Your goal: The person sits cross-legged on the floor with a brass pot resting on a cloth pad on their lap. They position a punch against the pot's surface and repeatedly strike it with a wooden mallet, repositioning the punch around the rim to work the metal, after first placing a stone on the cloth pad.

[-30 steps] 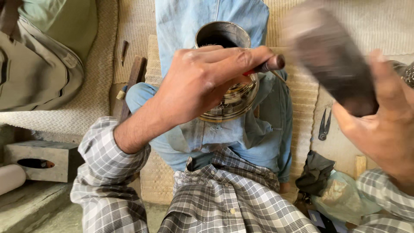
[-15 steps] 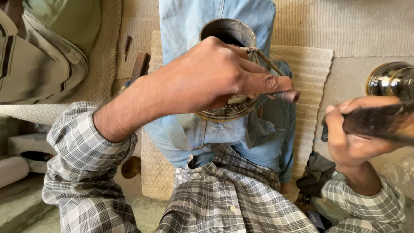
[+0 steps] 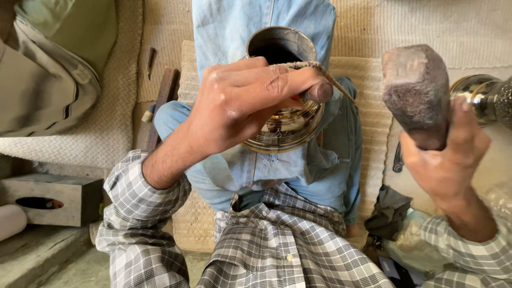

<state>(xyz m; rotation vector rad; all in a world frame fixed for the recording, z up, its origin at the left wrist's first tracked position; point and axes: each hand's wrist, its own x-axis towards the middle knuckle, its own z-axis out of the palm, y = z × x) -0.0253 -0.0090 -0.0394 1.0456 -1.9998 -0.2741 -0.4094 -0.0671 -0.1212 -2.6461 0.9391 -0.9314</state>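
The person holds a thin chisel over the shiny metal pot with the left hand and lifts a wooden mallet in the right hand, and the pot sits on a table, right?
Not quite: the head view shows the metal pot resting on the person's lap, not on a table. The rest holds: left hand holds the thin chisel, right hand lifts the wooden mallet.

Grey-and-white checked shirt [image 3: 277, 245], sleeves [image 3: 133, 213] rolled back at 7 and 4 o'clock; light blue jeans [image 3: 256, 32] at 12.
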